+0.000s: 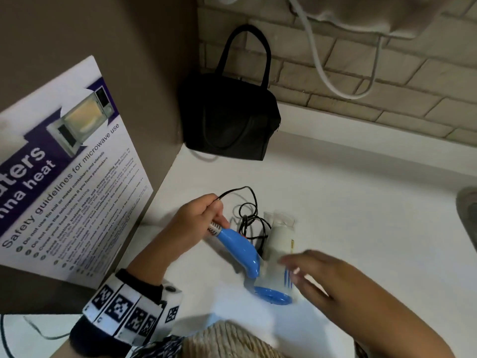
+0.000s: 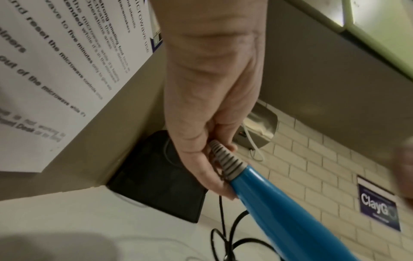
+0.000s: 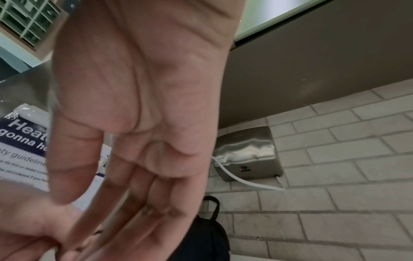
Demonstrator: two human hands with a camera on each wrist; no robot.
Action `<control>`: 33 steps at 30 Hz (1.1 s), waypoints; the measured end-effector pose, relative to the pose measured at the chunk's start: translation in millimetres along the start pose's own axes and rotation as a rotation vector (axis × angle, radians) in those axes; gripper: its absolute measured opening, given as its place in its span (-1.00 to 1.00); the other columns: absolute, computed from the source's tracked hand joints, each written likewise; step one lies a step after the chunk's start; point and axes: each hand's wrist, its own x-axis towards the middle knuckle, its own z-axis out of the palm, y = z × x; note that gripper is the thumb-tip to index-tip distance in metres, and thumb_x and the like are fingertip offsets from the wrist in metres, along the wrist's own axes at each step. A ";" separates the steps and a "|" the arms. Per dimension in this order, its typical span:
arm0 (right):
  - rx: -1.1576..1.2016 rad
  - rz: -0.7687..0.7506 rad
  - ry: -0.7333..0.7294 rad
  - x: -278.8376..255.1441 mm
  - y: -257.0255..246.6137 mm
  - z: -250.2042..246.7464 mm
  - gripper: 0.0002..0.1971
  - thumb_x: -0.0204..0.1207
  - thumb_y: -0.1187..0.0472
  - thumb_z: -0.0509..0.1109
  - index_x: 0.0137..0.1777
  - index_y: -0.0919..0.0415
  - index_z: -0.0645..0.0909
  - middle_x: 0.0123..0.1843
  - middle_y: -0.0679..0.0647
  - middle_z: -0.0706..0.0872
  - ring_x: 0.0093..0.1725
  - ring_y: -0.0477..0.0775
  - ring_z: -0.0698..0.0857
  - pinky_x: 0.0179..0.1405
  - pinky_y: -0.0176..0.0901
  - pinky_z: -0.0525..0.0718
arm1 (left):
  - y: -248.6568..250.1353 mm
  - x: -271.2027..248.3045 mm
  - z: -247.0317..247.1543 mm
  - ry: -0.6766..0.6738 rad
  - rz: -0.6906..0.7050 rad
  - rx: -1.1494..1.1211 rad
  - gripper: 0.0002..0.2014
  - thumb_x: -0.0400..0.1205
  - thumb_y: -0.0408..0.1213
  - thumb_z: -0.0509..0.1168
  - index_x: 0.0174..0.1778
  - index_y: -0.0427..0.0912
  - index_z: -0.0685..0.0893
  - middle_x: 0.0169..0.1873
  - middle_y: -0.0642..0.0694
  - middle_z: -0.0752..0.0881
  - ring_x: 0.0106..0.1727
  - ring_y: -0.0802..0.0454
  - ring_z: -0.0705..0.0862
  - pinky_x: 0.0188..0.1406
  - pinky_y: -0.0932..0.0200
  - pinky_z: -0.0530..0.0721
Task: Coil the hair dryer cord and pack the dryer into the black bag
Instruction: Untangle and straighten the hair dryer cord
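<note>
A blue and white hair dryer (image 1: 247,257) lies on the white counter (image 1: 361,215), its blue handle (image 2: 279,208) pointing left. My left hand (image 1: 204,218) grips the grey ribbed cord guard (image 2: 225,157) at the handle's end, together with the black cord (image 1: 247,215), which loops loosely behind the dryer. My right hand (image 1: 317,275) hovers over the dryer's white body with fingers stretched out and holds nothing; its palm (image 3: 143,106) fills the right wrist view. The black bag (image 1: 229,117) stands upright in the back corner, handles up.
A microwave safety poster (image 1: 64,177) hangs on the brown side panel at left. On the tiled back wall a steel dispenser (image 3: 248,153) is mounted, with a white hose (image 1: 317,60) hanging from it. A sink edge (image 1: 467,215) shows at far right.
</note>
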 end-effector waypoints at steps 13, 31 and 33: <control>0.051 -0.244 0.315 87.5 -9.8 -4.6 -0.50 0.63 0.33 0.20 0.50 -0.13 0.40 0.55 -0.07 0.36 0.51 0.02 0.34 0.48 -0.06 0.36 | 10.5 -18.8 8.6 -0.140 0.211 -0.106 -0.70 0.66 -0.25 0.03 -0.30 -0.05 0.61 -0.55 0.01 0.59 -0.03 -0.03 0.77 0.07 0.24 0.62; 0.619 -0.087 0.128 103.4 10.1 15.4 -0.68 0.61 -0.06 0.18 -0.29 0.01 0.60 -0.29 0.39 0.56 -0.36 0.00 0.38 -0.27 -0.13 0.36 | 8.0 -24.7 4.4 -0.141 0.219 -0.082 -0.68 0.65 -0.24 0.01 -0.37 -0.04 0.55 -0.46 0.02 0.64 0.00 0.04 0.79 0.04 0.32 0.61; 0.606 -0.075 0.104 104.3 11.5 14.3 -0.70 0.65 0.00 0.21 -0.26 0.05 0.63 -0.39 0.17 0.56 -0.39 -0.06 0.39 -0.29 -0.18 0.36 | 5.0 -25.4 2.9 -0.153 0.216 -0.063 -0.69 0.64 -0.21 0.01 -0.36 -0.05 0.56 -0.45 0.02 0.65 0.00 0.06 0.79 0.04 0.34 0.59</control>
